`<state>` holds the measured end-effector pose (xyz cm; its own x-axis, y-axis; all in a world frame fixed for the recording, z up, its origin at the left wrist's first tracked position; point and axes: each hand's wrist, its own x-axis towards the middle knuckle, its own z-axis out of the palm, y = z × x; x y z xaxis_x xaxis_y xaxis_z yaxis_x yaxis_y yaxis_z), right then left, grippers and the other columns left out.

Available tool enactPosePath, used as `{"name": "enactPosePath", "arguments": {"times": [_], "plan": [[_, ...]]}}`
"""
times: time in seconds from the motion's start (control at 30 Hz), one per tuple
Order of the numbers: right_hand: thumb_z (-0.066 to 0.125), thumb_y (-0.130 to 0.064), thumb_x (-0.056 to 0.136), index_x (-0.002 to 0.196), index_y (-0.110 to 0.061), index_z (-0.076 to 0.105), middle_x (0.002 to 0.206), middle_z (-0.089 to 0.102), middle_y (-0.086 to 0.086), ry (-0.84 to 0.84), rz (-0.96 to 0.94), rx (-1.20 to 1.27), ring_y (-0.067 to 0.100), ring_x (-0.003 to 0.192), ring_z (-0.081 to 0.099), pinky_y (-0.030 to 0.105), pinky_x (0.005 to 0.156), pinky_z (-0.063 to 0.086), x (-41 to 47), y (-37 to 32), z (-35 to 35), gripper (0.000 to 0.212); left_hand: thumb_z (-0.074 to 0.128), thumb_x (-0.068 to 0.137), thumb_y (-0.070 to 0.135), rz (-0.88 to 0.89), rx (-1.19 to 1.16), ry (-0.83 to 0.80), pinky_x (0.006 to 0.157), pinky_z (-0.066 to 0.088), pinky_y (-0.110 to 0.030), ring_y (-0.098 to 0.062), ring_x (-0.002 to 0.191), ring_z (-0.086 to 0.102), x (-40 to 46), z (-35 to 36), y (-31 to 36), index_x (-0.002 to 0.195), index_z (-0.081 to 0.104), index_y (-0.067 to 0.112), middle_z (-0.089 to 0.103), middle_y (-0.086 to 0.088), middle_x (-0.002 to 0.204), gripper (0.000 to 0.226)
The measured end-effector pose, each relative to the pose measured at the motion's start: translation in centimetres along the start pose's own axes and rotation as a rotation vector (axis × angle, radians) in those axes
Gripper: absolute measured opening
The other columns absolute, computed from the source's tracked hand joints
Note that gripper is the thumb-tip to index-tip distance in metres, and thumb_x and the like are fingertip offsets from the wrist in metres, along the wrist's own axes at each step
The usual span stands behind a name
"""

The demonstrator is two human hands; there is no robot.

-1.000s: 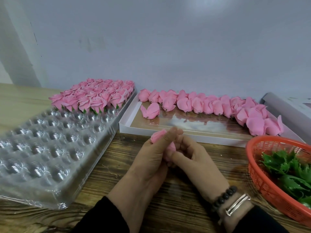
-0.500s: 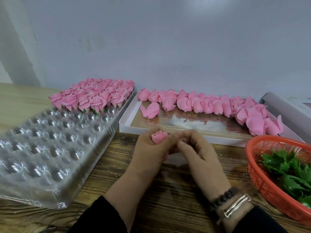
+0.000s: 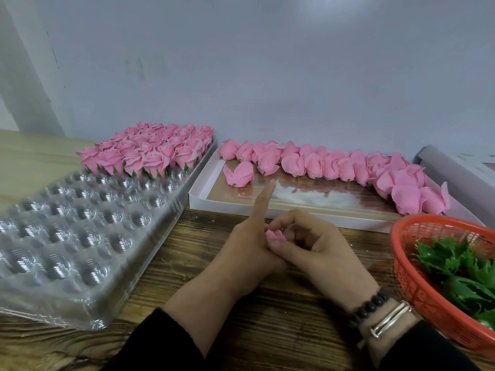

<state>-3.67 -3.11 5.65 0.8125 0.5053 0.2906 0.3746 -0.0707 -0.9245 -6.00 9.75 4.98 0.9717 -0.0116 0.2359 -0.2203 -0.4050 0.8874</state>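
On the wooden table [image 3: 267,330], the blister tray [image 3: 67,236] lies at the left, with the finished roses [image 3: 150,153] standing in its far rows. Just right of it lies the shallow box [image 3: 203,199], which reaches back to the wall [image 3: 267,76]. A row of rose heads [image 3: 321,164] runs along its far edge and piles up at its right end, and a single rose head [image 3: 239,174] lies in front of the row's left end. The basket [image 3: 409,277] sits at the right, near the box's right corner, with calyx leaves [image 3: 455,263] inside. In front of the box, between tray and basket, the left hand [image 3: 241,253] and right hand [image 3: 321,250] meet over the table, holding a rose bud [image 3: 274,235] between them.
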Motion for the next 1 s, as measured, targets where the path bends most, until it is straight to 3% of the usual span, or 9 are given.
{"name": "enactPosePath", "arguments": {"times": [0.13, 0.23, 0.3, 0.4, 0.53, 0.67, 0.77, 0.83, 1.0], "plan": [[0.065, -0.005, 0.080, 0.076, -0.013, 0.063, 0.063, 0.061, 0.006, 0.023, 0.030, 0.129, 0.012, 0.059, 0.053, 0.021, 0.056, 0.043, 0.0, 0.2, 0.1, 0.010, 0.073, 0.070, 0.001, 0.017, -0.031, 0.000, 0.080, 0.052, -0.031, -0.022, 0.077, 0.062, -0.1, 0.0, 0.0, 0.135, 0.013, 0.054, 0.062, -0.014, 0.084, 0.103], [0.064, 0.000, 0.080, 0.069, -0.018, 0.065, 0.057, 0.057, 0.002, 0.176, 0.074, 0.231, 0.012, 0.052, 0.050, 0.022, 0.048, 0.045, 0.2, 0.7, -0.1, 0.021, 0.081, 0.057, 0.015, 0.023, -0.113, 0.048, 0.084, 0.052, -0.027, -0.014, 0.092, 0.061, 0.0, -0.2, -0.3, 0.119, 0.032, 0.049, 0.057, -0.008, 0.100, 0.086], [0.063, 0.001, 0.080, 0.069, -0.018, 0.064, 0.056, 0.058, -0.004, 0.282, 0.077, 0.287, 0.008, 0.053, 0.052, 0.019, 0.051, 0.047, 0.3, 1.1, -0.5, 0.022, 0.077, 0.055, 0.024, 0.026, -0.127, 0.080, 0.085, 0.053, -0.031, -0.019, 0.101, 0.059, 0.0, -0.3, -0.3, 0.107, 0.039, 0.037, 0.053, -0.009, 0.110, 0.066], [0.062, 0.000, 0.080, 0.073, -0.013, 0.063, 0.058, 0.058, -0.003, 0.338, 0.070, 0.351, 0.009, 0.057, 0.053, 0.017, 0.058, 0.048, 0.5, 1.5, -0.6, 0.015, 0.073, 0.063, 0.020, 0.075, -0.210, 0.073, 0.073, 0.053, -0.025, -0.023, 0.089, 0.063, 0.0, -0.2, -0.2, 0.093, 0.045, 0.023, 0.056, -0.013, 0.104, 0.041], [0.061, 0.000, 0.080, 0.075, -0.010, 0.061, 0.053, 0.056, -0.006, 0.332, 0.108, 0.434, 0.004, 0.051, 0.051, 0.014, 0.056, 0.046, 0.6, 1.8, -0.6, 0.011, 0.068, 0.071, 0.014, 0.086, -0.265, 0.070, 0.069, 0.050, -0.036, -0.022, 0.077, 0.061, 0.0, -0.1, -0.2, 0.092, 0.051, 0.018, 0.059, -0.020, 0.094, 0.027], [0.065, -0.015, 0.080, 0.089, -0.016, 0.060, 0.062, 0.059, -0.011, 0.295, 0.111, 0.222, 0.002, 0.056, 0.053, 0.012, 0.054, 0.045, 0.3, 1.3, -0.8, 0.010, 0.069, 0.078, 0.003, 0.036, -0.302, 0.080, 0.067, 0.052, -0.036, -0.023, 0.069, 0.060, 0.3, -0.2, -0.3, 0.088, 0.055, 0.010, 0.060, -0.025, 0.082, 0.018], [0.077, -0.030, 0.068, 0.120, -0.043, 0.048, 0.104, 0.055, -0.017, 0.144, 0.039, -0.086, -0.003, 0.087, 0.057, 0.013, 0.076, 0.048, 0.1, 1.2, -0.9, 0.061, 0.066, 0.077, 0.002, -0.107, -0.490, 0.063, 0.058, 0.050, -0.027, -0.019, 0.061, 0.059, 0.3, -0.7, -0.3, 0.082, 0.059, 0.007, 0.061, -0.015, 0.073, 0.010], [0.082, -0.021, 0.064, 0.118, -0.055, 0.047, 0.115, 0.048, -0.020, 0.016, -0.063, -0.188, -0.004, 0.103, 0.053, 0.014, 0.089, 0.045, -0.1, 0.9, -0.7, 0.073, 0.070, 0.068, 0.012, -0.218, -0.599, -0.007, 0.058, 0.049, -0.027, -0.019, 0.065, 0.060, 0.2, -1.1, -0.4, 0.080, 0.062, 0.008, 0.063, -0.012, 0.075, 0.015], [0.080, -0.006, 0.065, 0.101, -0.039, 0.062, 0.103, 0.061, -0.010, 0.026, -0.131, -0.248, -0.003, 0.100, 0.054, 0.010, 0.088, 0.040, 0.0, 0.6, -0.8, 0.052, 0.070, 0.060, 0.017, -0.270, -0.692, -0.061, 0.057, 0.053, -0.025, -0.020, 0.071, 0.065, 0.3, -1.4, -0.5, 0.091, 0.061, 0.005, 0.066, -0.015, 0.086, 0.035]]}}
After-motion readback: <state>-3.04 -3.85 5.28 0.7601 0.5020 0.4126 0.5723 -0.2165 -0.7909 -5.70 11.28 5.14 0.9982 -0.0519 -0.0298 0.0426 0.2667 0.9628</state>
